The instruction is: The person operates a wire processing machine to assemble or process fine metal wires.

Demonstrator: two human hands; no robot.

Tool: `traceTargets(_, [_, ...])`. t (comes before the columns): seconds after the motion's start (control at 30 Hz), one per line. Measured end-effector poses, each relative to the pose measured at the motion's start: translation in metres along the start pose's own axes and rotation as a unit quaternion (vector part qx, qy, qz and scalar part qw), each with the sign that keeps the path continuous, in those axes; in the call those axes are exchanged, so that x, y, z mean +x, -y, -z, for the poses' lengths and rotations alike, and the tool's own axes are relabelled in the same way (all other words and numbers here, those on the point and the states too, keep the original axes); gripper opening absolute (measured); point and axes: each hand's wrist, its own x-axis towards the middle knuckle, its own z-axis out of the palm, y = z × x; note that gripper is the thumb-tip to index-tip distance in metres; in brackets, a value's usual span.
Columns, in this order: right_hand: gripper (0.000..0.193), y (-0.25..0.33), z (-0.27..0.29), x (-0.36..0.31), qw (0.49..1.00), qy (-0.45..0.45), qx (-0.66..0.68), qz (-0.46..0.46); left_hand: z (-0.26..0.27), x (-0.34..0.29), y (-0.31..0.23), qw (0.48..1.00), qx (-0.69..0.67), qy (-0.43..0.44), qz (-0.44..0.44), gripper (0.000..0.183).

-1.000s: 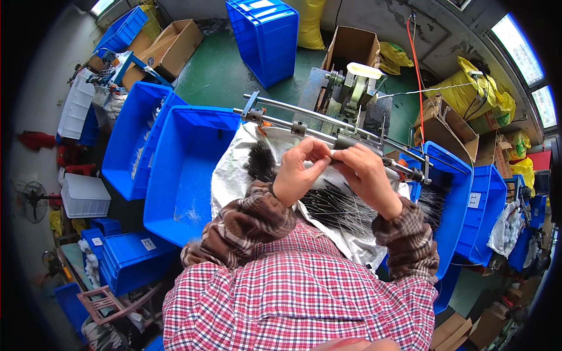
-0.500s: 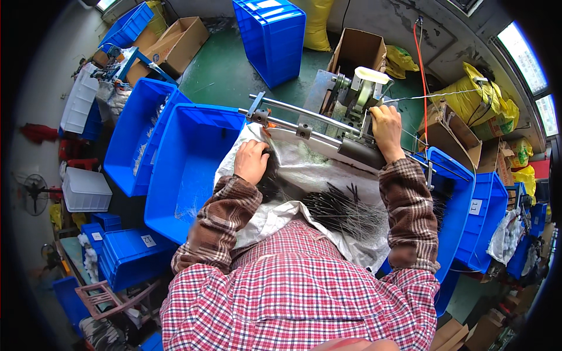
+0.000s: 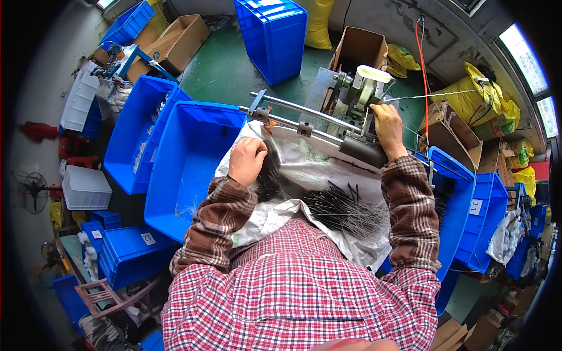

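My left hand (image 3: pixel 246 161) is closed with its fingers curled in, above the left part of a white woven sheet (image 3: pixel 301 166); what it pinches, if anything, is too small to make out. Dark strands (image 3: pixel 268 172) lie just right of it. My right hand (image 3: pixel 388 130) is closed at the right end of a small bench machine (image 3: pixel 366 96), beside a dark cylinder (image 3: pixel 363 151) on its metal rods (image 3: pixel 304 130). Its fingertips bend over a part I cannot see. On the sheet over my lap rests a loose bundle of thin black rods (image 3: pixel 342 206).
A deep blue bin (image 3: pixel 193 158) stands at my left, with another blue bin (image 3: pixel 132 137) beyond it holding white pieces. Blue bins (image 3: pixel 453 205) also flank my right. A red cable (image 3: pixel 421 76) hangs past the machine, near cardboard boxes (image 3: pixel 360 50) and yellow sacks (image 3: pixel 480 96).
My left hand has drawn slightly left and toward me, its fingers curling in more. The right hand has barely shifted at the machine.
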Motion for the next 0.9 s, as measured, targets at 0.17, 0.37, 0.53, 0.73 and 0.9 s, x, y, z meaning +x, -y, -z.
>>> traceTargets(0.17, [0.029,0.012,0.026,-0.014,0.995,-0.06,-0.077,0.009,0.037,-0.006,-0.005,0.998,-0.056,-0.023,0.009,0.005])
traceTargets(0.37, [0.052,0.015,0.033,-0.04,0.977,0.026,-0.179,-0.114,0.084,-0.006,-0.028,0.988,-0.14,-0.049,0.035,0.005])
traceTargets(0.53, [0.049,0.039,0.017,-0.023,0.978,0.022,-0.171,-0.115,0.097,-0.009,-0.041,0.974,-0.21,-0.047,0.064,0.005])
traceTargets(0.73, [0.038,0.057,0.006,-0.009,0.989,0.013,-0.126,-0.08,0.076,-0.005,-0.067,0.943,-0.33,0.005,0.025,0.007])
traceTargets(0.9, [0.037,0.018,0.025,-0.03,0.987,0.017,-0.112,-0.116,0.08,-0.004,-0.06,0.931,-0.361,0.038,0.04,0.005])
